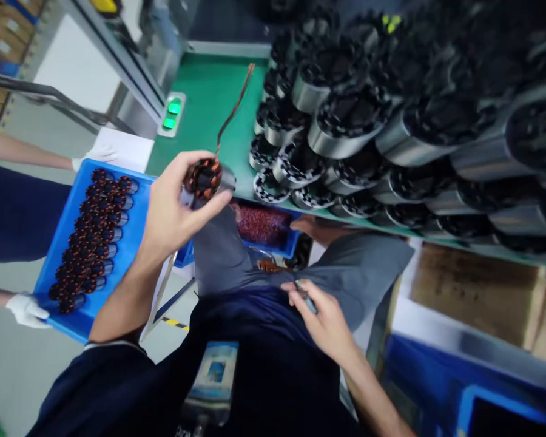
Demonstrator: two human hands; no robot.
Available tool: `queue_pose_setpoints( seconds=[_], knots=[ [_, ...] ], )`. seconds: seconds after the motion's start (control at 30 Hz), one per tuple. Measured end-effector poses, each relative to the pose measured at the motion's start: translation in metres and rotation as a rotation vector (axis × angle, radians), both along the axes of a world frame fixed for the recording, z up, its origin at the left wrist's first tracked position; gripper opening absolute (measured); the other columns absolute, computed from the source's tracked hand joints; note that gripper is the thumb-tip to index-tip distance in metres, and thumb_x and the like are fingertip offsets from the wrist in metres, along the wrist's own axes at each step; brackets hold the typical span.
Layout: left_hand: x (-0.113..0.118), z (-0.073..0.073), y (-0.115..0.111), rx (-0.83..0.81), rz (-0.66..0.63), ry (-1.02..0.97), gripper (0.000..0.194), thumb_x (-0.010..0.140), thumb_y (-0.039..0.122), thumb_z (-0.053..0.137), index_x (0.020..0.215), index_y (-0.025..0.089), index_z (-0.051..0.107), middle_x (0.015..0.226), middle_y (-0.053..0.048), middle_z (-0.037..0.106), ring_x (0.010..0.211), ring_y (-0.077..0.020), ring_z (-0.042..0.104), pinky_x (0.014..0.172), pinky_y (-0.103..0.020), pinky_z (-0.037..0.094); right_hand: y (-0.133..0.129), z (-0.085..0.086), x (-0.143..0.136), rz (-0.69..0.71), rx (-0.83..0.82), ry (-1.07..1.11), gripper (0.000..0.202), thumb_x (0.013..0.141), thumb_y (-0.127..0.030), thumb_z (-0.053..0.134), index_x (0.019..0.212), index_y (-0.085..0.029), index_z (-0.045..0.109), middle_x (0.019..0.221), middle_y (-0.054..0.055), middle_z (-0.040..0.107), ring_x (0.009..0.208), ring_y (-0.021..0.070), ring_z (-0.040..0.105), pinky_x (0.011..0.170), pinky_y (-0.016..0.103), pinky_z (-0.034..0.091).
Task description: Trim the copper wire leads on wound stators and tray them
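Note:
My left hand grips a wound motor stator, a metal ring with copper coils inside, over the near edge of the green bench top. From its top a long copper lead wire rises away over the green surface. Low over my lap, my right hand is closed around a small tool with a blue-grey handle; its exact kind is hard to make out. Stacked stator cores with black and white slotted ends stand on the bench, right of the held stator.
At the left, a co-worker's white-gloved hands hold a blue tray with rows of wound stators. Under the bench edge sits a blue bin of copper-coloured scraps. Two green lit buttons are at the bench's left. A cardboard box lies lower right.

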State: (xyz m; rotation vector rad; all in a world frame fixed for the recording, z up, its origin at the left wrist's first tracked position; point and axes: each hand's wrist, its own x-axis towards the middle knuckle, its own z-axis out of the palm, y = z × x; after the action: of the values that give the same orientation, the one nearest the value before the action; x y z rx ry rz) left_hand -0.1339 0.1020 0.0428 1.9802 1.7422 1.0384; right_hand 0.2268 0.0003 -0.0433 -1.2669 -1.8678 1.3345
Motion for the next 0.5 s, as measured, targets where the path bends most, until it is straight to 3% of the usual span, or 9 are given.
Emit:
queue_pose_setpoints(
  seconds=[0.03, 0.13, 0.2, 0.23, 0.3, 0.37, 0.5],
  knots=[
    [0.008, 0.003, -0.019, -0.025, -0.061, -0.124, 0.067, 0.099, 0.055, 0.097, 0.157, 0.029, 0.074, 0.142, -0.008, 0.080, 0.121, -0.0299, 0.076, 0.104, -0.046, 0.063, 0.001, 0.006, 0.000, -0.061, -0.001, 0.045, 0.021, 0.118, -0.033, 0.070, 0.117, -0.027, 0.090, 0.091, 0.003, 0.086, 0.078, 0.0176, 0.083, 0.078, 0.028, 0.069],
    [0.037, 0.002, -0.065, -0.227, -0.337, -0.458, 0.072, 0.102, 0.043, 0.098, 0.167, 0.034, 0.070, 0.150, -0.007, 0.077, 0.128, -0.0271, 0.074, 0.107, -0.041, 0.061, 0.016, 0.034, -0.006, -0.238, 0.079, 0.194, 0.018, 0.114, -0.031, 0.078, 0.125, -0.033, 0.092, 0.084, -0.002, 0.081, 0.069, 0.0147, 0.074, 0.074, 0.029, 0.064],
    [0.057, -0.004, -0.082, -0.340, -0.504, -0.576, 0.072, 0.101, 0.033, 0.100, 0.166, 0.031, 0.071, 0.144, -0.008, 0.078, 0.124, -0.0252, 0.073, 0.107, -0.040, 0.060, 0.035, 0.053, -0.015, -0.230, 0.117, 0.272, 0.030, 0.109, -0.037, 0.088, 0.138, -0.035, 0.090, 0.083, -0.002, 0.079, 0.067, 0.0169, 0.070, 0.071, 0.034, 0.062],
    [0.066, -0.008, -0.087, -0.376, -0.558, -0.608, 0.072, 0.099, 0.028, 0.101, 0.165, 0.030, 0.072, 0.141, -0.008, 0.078, 0.121, -0.0245, 0.073, 0.106, -0.039, 0.060, 0.046, 0.060, -0.019, -0.213, 0.136, 0.295, 0.030, 0.105, -0.041, 0.092, 0.134, -0.033, 0.091, 0.082, -0.001, 0.078, 0.067, 0.0184, 0.069, 0.071, 0.036, 0.062],
    [0.078, -0.014, -0.092, -0.415, -0.605, -0.640, 0.073, 0.096, 0.021, 0.101, 0.162, 0.028, 0.070, 0.138, -0.008, 0.075, 0.119, -0.0242, 0.071, 0.106, -0.040, 0.060, 0.062, 0.070, -0.028, -0.139, 0.135, 0.326, 0.019, 0.103, -0.046, 0.094, 0.114, -0.030, 0.092, 0.083, 0.001, 0.078, 0.072, 0.0203, 0.071, 0.072, 0.038, 0.063],
    [0.082, -0.018, -0.092, -0.421, -0.612, -0.644, 0.071, 0.096, 0.018, 0.098, 0.159, 0.027, 0.067, 0.137, -0.008, 0.072, 0.119, -0.0235, 0.069, 0.106, -0.040, 0.059, 0.069, 0.073, -0.032, -0.076, 0.104, 0.373, 0.023, 0.106, -0.048, 0.090, 0.098, -0.027, 0.089, 0.084, 0.002, 0.078, 0.074, 0.0201, 0.071, 0.073, 0.038, 0.062],
    [0.082, -0.028, -0.092, -0.273, -0.595, -0.585, 0.069, 0.095, 0.017, 0.097, 0.155, 0.025, 0.064, 0.143, -0.011, 0.070, 0.135, -0.0268, 0.066, 0.113, -0.042, 0.058, 0.061, 0.061, -0.032, -0.082, -0.107, 0.527, 0.021, 0.111, -0.045, 0.084, 0.103, -0.027, 0.089, 0.084, 0.000, 0.076, 0.069, 0.0153, 0.065, 0.066, 0.032, 0.056]
  ],
)
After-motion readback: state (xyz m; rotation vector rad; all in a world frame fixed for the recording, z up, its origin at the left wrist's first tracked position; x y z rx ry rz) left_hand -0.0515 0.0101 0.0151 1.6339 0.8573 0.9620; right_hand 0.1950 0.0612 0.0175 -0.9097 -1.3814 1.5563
